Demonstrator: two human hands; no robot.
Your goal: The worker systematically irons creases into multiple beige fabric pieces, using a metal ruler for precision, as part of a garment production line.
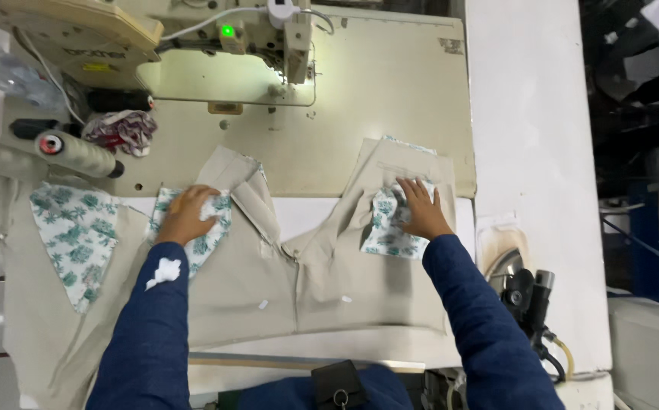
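- The left hand (pixel 187 215) lay flat, fingers curled, pressing a floral pocket piece (pixel 200 228) onto the beige garment (pixel 299 281).
- The garment, near the sewing machine (pixel 269 45), looked light and limp; edges seemed the best hold.
- The right hand (pixel 420 211) was spread open on another floral piece (pixel 386 231), gripping nothing.

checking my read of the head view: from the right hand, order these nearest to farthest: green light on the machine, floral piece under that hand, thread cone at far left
1. floral piece, directly under the right hand
2. green light, up on the sewing machine, top centre-left
3. thread cone, far left edge of the table
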